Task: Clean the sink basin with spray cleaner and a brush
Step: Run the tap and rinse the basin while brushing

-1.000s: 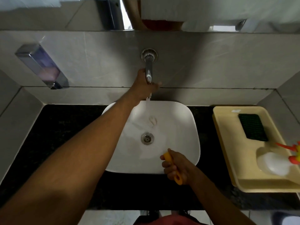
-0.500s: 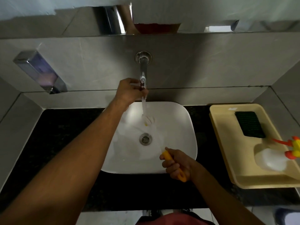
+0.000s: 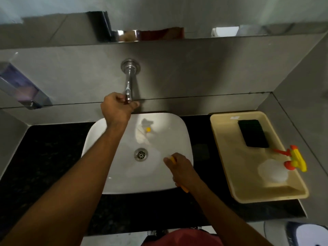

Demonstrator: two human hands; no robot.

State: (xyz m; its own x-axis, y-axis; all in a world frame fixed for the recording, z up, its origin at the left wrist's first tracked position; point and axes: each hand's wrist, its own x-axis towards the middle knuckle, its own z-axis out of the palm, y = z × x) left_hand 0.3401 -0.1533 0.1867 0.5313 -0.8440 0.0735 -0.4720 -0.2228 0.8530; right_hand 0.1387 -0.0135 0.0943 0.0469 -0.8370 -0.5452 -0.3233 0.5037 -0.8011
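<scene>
A white sink basin sits on a black counter, with a metal drain at its middle. My left hand is closed around the tip of the wall-mounted chrome tap. My right hand grips the orange handle of a brush over the basin's right side. The brush's white bristle head reaches toward the back of the basin, blurred. The spray cleaner bottle, clear with a yellow and orange trigger, lies in a tray at the right.
A cream tray on the right of the black counter also holds a dark green scrub pad. A soap dispenser hangs on the left wall. A mirror edge runs along the top.
My left hand stays at the tap tip. The water stream seen half a second ago is no longer visible. My right hand has moved further into the basin with the brush.
</scene>
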